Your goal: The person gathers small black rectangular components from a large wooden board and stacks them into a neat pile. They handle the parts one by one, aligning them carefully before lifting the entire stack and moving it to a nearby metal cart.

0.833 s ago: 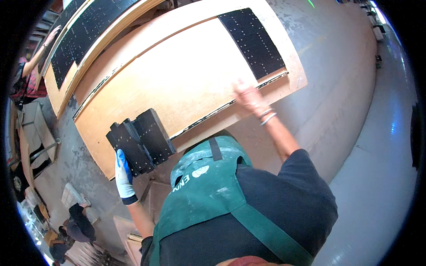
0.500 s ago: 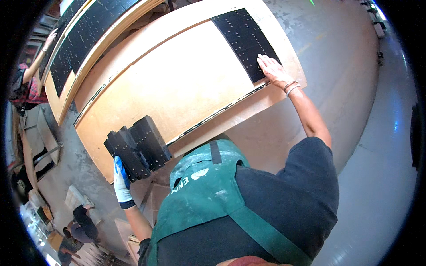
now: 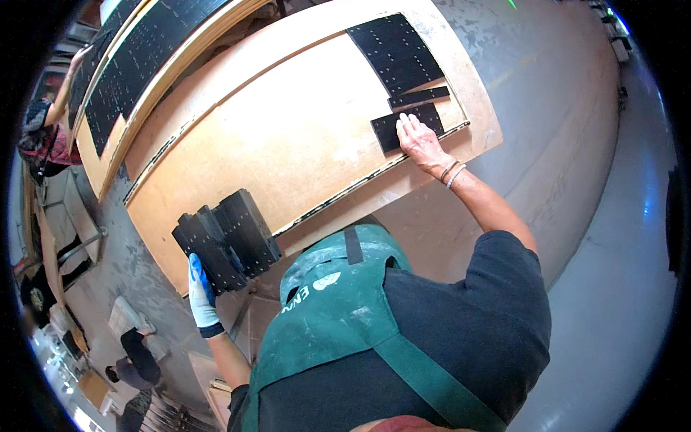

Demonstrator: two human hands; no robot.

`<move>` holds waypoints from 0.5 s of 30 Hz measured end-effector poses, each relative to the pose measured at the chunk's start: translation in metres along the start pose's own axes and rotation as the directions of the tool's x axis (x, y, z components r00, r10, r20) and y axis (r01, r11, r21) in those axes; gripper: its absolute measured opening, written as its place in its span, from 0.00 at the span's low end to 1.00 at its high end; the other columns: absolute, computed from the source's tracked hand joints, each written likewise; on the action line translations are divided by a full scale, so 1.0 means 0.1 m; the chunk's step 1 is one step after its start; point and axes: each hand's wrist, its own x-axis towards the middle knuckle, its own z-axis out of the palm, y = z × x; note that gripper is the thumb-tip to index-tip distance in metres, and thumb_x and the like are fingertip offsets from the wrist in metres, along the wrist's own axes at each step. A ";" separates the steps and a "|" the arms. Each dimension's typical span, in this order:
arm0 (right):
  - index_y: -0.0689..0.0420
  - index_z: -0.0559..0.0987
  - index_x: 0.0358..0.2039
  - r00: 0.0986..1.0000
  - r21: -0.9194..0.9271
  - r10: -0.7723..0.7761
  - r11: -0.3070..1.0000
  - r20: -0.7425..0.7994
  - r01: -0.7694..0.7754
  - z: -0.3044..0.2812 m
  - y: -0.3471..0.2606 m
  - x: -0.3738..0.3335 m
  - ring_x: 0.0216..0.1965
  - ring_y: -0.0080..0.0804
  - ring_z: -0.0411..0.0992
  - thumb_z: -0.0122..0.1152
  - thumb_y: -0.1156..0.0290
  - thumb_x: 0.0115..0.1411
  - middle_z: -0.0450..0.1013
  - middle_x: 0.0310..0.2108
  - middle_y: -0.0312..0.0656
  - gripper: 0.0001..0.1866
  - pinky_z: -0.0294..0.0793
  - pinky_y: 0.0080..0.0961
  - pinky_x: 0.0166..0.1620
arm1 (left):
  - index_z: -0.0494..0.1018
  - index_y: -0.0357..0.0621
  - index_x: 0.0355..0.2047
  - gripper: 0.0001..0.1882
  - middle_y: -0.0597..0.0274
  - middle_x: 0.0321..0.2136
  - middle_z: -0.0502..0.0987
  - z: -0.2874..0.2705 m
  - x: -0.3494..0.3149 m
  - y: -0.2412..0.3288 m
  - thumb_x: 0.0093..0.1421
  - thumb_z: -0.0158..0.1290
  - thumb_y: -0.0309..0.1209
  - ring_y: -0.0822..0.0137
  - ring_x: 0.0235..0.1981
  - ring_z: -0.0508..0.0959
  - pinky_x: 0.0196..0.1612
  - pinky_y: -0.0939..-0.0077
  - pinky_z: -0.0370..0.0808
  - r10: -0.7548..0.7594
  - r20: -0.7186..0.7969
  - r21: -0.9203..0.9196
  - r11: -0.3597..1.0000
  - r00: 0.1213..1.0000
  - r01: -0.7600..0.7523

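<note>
My right hand [image 3: 423,142] is bare, with two bands at the wrist. Its fingers lie nearly straight on a small group of dark strips [image 3: 385,132] at the near right edge of a light wooden board [image 3: 266,144]. Beyond it a loose black strip [image 3: 419,96] sits askew, a little apart from a neat block of black strips [image 3: 396,50] with rows of small pale dots. My left hand [image 3: 202,294], in a white and blue glove, rests palm-side against the end of a pile of black strips [image 3: 227,237] at the board's near left. Its fingers point up, extended.
Another wooden board [image 3: 155,86] covered with black strips stands at the far left, where a person [image 3: 47,133] reaches to it. A second person [image 3: 137,363] is bent low at the lower left. Thin raised edging [image 3: 331,196] runs along my board's near side.
My right hand has moved left and slightly nearer. The near strips under it have shifted away from the block, leaving gaps and one strip askew. My left hand stays by the pile.
</note>
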 end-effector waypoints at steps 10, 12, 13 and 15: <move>0.60 0.71 0.46 0.940 0.173 -0.031 0.984 0.340 -0.030 -0.33 0.75 0.35 0.50 0.45 0.69 0.78 0.71 0.31 0.67 0.44 0.47 0.38 0.69 0.38 0.54 | 0.65 0.34 0.66 0.31 0.57 0.61 0.72 -0.02 0.01 -0.01 0.77 0.39 0.48 0.66 0.60 0.72 0.67 0.70 0.65 0.035 -0.011 0.121 0.992 0.999 -0.033; 0.61 0.71 0.45 0.958 0.201 -0.142 0.975 0.251 0.092 -0.21 0.88 0.28 0.49 0.46 0.69 0.78 0.70 0.30 0.68 0.44 0.48 0.38 0.70 0.37 0.53 | 0.64 0.34 0.66 0.31 0.57 0.61 0.72 -0.03 0.02 0.00 0.77 0.39 0.48 0.66 0.60 0.72 0.67 0.70 0.65 0.024 -0.012 0.103 0.994 1.000 -0.023; 0.62 0.71 0.45 0.958 0.210 -0.200 0.965 0.206 0.157 -0.21 0.91 0.27 0.49 0.46 0.69 0.78 0.70 0.30 0.68 0.44 0.48 0.38 0.71 0.36 0.52 | 0.64 0.34 0.66 0.31 0.57 0.61 0.72 -0.01 0.01 0.00 0.77 0.39 0.48 0.66 0.60 0.72 0.67 0.70 0.65 0.013 -0.017 0.080 0.997 1.000 -0.011; 0.62 0.72 0.44 0.941 0.230 -0.214 0.961 0.262 0.154 -0.22 0.96 0.28 0.48 0.47 0.69 0.78 0.70 0.30 0.68 0.43 0.48 0.37 0.72 0.36 0.52 | 0.64 0.34 0.66 0.31 0.57 0.61 0.72 0.04 0.01 -0.01 0.77 0.39 0.49 0.66 0.60 0.72 0.67 0.70 0.66 0.007 -0.019 0.056 0.998 1.000 -0.006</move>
